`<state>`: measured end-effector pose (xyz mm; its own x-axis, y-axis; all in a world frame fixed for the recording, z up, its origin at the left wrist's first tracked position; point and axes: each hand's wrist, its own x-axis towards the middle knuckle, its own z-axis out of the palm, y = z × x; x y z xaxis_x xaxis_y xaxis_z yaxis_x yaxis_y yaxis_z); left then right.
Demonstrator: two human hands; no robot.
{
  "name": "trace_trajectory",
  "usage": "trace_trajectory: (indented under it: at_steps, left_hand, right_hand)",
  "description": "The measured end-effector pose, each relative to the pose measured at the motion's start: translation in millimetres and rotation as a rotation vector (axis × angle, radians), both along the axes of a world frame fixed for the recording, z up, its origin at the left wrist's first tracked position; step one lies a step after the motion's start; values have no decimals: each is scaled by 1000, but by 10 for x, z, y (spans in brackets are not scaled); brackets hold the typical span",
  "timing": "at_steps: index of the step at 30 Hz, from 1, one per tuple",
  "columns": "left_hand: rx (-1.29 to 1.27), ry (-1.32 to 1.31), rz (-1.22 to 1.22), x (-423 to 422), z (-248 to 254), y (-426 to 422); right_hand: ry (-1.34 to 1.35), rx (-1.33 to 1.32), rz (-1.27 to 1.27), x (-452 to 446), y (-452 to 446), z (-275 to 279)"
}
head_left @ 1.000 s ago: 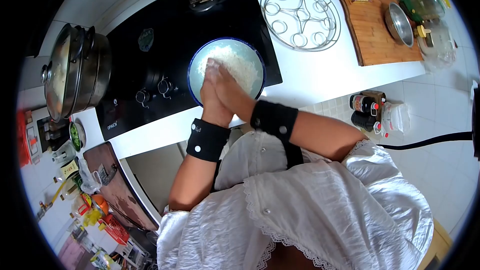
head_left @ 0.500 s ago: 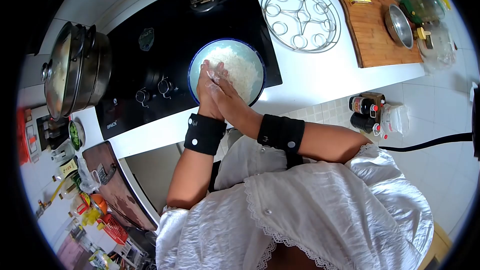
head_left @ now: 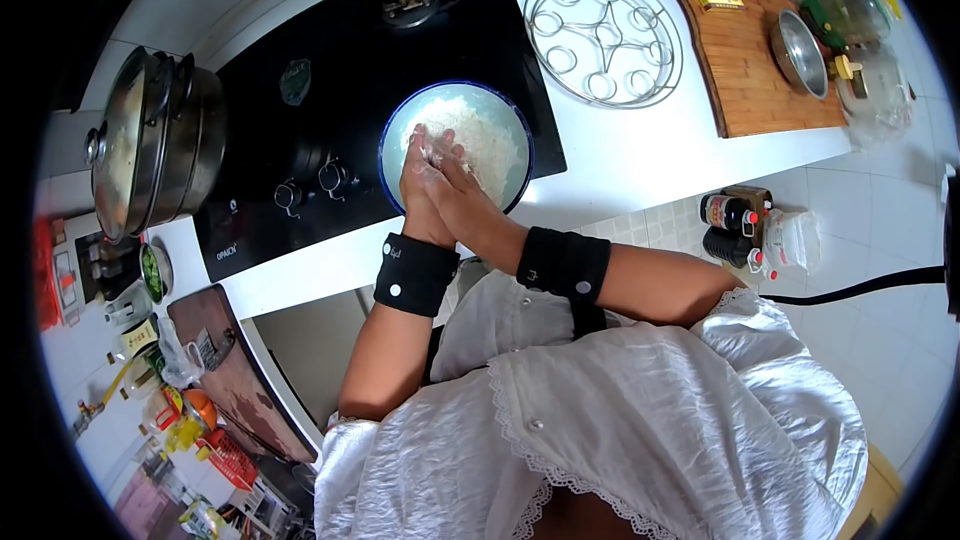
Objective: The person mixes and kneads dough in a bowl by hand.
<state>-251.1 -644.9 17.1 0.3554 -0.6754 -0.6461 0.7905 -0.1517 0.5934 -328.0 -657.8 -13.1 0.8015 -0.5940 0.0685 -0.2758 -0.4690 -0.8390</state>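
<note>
My left hand (head_left: 420, 185) and my right hand (head_left: 462, 200) are pressed palm to palm over the near left part of a pale bowl (head_left: 517, 174) with a blue rim. White flour (head_left: 478, 135) lies in the bowl, heaped toward the far side. White powder and sticky bits coat the fingers and the edges of both hands. Their fingers point away from me, closed against each other. Whatever lies between the palms is hidden. The bowl rests on the black glass cooktop (head_left: 260, 140), close to its right front edge.
Left on the cooktop stands a lidded steel steamer pot (head_left: 165, 140). A round wire rack (head_left: 603, 37) lies on the white counter to the right, beside a wooden board (head_left: 745, 60) with a steel bowl (head_left: 797, 52). Dark bottles (head_left: 727, 225) stand on the floor below.
Both hands stay together over the bowl. My right hand's fingers have shifted slightly against the left, and my left wrist has moved a little to the right. The bowl remains in place.
</note>
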Motion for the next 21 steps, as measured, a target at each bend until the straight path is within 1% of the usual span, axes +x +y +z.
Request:
trace_trajectory:
  at_steps: [1, 3, 4, 5, 6, 7, 9, 10, 11, 12, 13, 14, 15, 16, 17, 19, 20, 21]
  left_hand:
    - [-4, -9, 34, -11, 1, -14]
    - [-147, 48, -57, -27, -20, 28]
    - [-214, 78, -103, -37, 28, 38]
    - [-1, 227, 100, -113, 64, -27]
    - [7, 228, 113, -148, 111, -34]
    - [15, 231, 125, -178, 140, -28]
    - [37, 228, 133, -169, 124, -32]
    - [-2, 194, 115, -89, 4, -16]
    - [-42, 159, 99, 24, -183, -2]
    - [-82, 124, 82, 63, -153, -29]
    - [-16, 76, 75, 44, -69, -21]
    - [-26, 76, 81, 33, -64, -29]
    - [-33, 74, 88, 33, -48, -27]
    - [-44, 72, 94, 30, -18, -44]
    - [-126, 74, 54, -10, 35, -4]
    - [-86, 140, 73, -125, 167, -36]
    - [-67, 172, 84, -144, 198, -49]
    - [-7, 157, 22, -127, 200, -62]
  right_hand:
    - [4, 107, -42, 36, -31, 141]
    - [11, 318, -127, 123, -120, 350]
    - [-34, 443, -193, 151, -191, 323]
    - [-81, 569, -257, 197, -294, 278]
    - [-128, 694, -320, 230, -347, 281]
    - [-113, 702, -304, 200, -334, 365]
    - [-157, 415, -285, 205, -257, 210]
    - [-175, 274, -273, 206, -223, 321]
    - [36, 501, -195, 118, -140, 458]
    - [6, 545, -171, 99, -115, 432]
    - [-25, 587, -149, 81, -102, 382]
    - [-57, 630, -123, 74, -85, 355]
    - [-101, 669, -203, 108, -65, 457]
    - [-119, 652, -193, 139, -107, 437]
    - [-136, 636, -186, 171, -194, 389]
    - [-168, 607, -174, 218, -304, 334]
    - [-130, 653, -199, 230, -298, 321]
    - [-91, 698, -225, 238, -291, 331]
